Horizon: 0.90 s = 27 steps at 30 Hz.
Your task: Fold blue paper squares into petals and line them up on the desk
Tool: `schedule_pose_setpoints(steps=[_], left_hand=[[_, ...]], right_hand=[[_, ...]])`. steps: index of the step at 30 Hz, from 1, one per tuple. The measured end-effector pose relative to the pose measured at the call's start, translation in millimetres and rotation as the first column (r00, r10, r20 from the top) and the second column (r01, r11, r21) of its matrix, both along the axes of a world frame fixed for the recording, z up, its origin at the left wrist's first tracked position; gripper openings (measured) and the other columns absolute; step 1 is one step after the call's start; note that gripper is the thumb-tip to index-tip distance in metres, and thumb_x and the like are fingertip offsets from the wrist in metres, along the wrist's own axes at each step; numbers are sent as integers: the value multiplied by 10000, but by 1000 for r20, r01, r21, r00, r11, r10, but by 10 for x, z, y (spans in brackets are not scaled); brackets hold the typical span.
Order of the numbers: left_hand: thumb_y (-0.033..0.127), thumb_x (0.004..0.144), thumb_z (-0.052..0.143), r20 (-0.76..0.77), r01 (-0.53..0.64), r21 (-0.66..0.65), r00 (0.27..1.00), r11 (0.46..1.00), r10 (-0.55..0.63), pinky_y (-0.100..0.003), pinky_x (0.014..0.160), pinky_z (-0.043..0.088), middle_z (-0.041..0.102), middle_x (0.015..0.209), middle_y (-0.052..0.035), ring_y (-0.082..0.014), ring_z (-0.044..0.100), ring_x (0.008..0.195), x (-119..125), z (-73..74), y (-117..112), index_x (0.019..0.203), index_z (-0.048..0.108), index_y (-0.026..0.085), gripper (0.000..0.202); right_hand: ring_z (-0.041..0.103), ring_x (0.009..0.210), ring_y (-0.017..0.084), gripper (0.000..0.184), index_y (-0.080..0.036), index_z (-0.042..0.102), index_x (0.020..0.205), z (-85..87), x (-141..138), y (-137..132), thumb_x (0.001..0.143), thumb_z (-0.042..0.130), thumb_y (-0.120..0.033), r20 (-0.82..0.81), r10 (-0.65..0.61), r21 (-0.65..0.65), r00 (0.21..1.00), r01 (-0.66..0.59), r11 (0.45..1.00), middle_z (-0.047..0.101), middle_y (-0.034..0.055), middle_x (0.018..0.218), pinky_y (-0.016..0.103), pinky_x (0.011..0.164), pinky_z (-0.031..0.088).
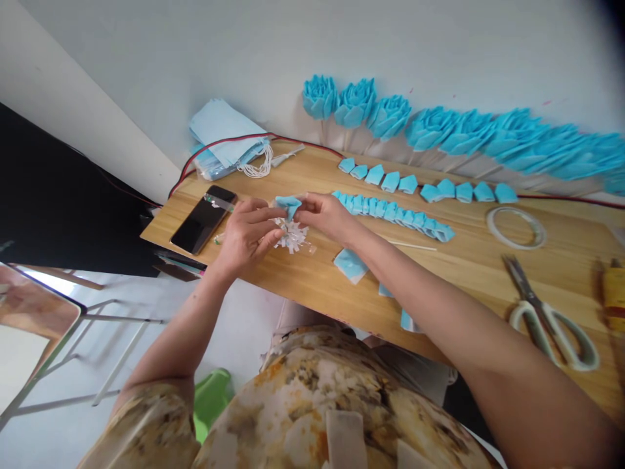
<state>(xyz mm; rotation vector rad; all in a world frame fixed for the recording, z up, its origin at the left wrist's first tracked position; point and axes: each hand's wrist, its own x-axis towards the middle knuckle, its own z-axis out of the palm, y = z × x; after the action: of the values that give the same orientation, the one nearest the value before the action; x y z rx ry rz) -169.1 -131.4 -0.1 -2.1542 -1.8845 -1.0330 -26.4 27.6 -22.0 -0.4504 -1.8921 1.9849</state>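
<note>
Head view: fingers [312, 204] pinch cloth [287, 205]; yellow label [614, 290] blurred.

Left grip [249, 231], fingers at the edge of a folded blue piece [288, 206]; right grip [322, 212], pinching the same piece. Beneath both, on a wood-grain worktop [469, 280]: white strips [291, 238], clumped. Left of the grips: dark phone [201, 220]. Beyond, leftward: pale sheets [227, 133], stacked. To the right: overlapping blue row [398, 215]; farther right, tape ring [516, 246], white-handled scissors [534, 303]. Beyond, rightward, along the wall [234, 52]: blue flowers [356, 104] on sticks.
</note>
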Motion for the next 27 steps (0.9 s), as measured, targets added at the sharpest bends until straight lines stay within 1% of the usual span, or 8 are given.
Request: schedule_pose_setpoints(steps=[8, 12, 17, 19, 21, 23, 25, 27], left_hand=[[471, 1042, 395, -80, 87, 54, 993, 995, -83, -450, 816, 455, 815, 1033, -54, -256, 640, 943, -16, 43, -54, 819, 772, 243, 494], [513, 1016, 424, -58, 40, 48, 998, 998, -37, -467, 826, 477, 818, 1017, -45, -260, 663, 939, -60, 34, -169, 827, 780, 265, 473], [541, 945, 598, 236, -118, 81, 967, 990, 96, -413, 811, 501, 790, 862, -65, -221, 660, 823, -18, -25, -226, 867, 789, 239, 366], [594, 948, 572, 564, -179, 83, 819, 980, 102, -353, 712, 492, 720, 734, -50, -179, 622, 701, 52, -48, -193, 935, 784, 214, 436], [670, 948, 509, 855, -183, 66, 517, 981, 39, -297, 586, 444, 598, 596, -10, -139, 531, 555, 131, -57, -137, 969, 767, 195, 540], [690, 937, 507, 972, -127, 53, 233, 990, -22, -261, 510, 388, 493, 518, 25, -113, 438, 468, 203, -40, -77, 937, 746, 189, 555], [649, 940, 545, 996, -71, 51, 75, 996, -46, -242, 482, 358, 443, 487, 41, -99, 391, 437, 263, -1, -30, 866, 715, 191, 494], [601, 957, 556, 999, -72, 48, -5, 996, -49, -229, 466, 336, 396, 470, 55, -90, 359, 420, 317, 49, -4, 812, 678, 198, 446]], right_hand=[[520, 625, 107, 43, -192, 636, 710, -49, -50, 39, 715, 628, -234, 33, -129, 239, 991, 118, 964, 591, -46, 646, 251, 610, 403], [449, 560, 94, 108, -200, 557, 618, -66, -39, 84, 712, 609, -208, 84, -245, 258, 966, 216, 942, 524, -60, 579, 255, 580, 362], [567, 661, 128, 154, -182, 722, 759, -55, -14, 102, 750, 572, -144, 154, -76, 320, 985, 23, 947, 647, -25, 692, 268, 688, 437], [609, 731, 151, 302, -177, 772, 911, -14, 5, 92, 754, 534, -77, 234, -82, 489, 969, -44, 871, 692, -5, 761, 274, 724, 448], [643, 811, 172, 480, -175, 743, 1167, 45, 40, 66, 773, 505, -38, 305, -150, 641, 940, -86, 763, 739, 24, 880, 278, 759, 459], [666, 928, 194, 649, -186, 580, 1436, 107, 87, 23, 814, 481, -27, 345, -199, 739, 917, -134, 660, 752, 67, 1074, 289, 817, 477], [655, 1047, 232, 738, -185, 411, 1565, 157, 137, -30, 847, 455, -19, 371, -250, 818, 894, -187, 544, 711, 119, 1235, 321, 869, 488], [616, 1134, 283, 759, -175, 344, 1597, 192, 181, -83, 863, 430, -4, 366, -333, 892, 869, -227, 391, 661, 161, 1315, 364, 882, 496]])
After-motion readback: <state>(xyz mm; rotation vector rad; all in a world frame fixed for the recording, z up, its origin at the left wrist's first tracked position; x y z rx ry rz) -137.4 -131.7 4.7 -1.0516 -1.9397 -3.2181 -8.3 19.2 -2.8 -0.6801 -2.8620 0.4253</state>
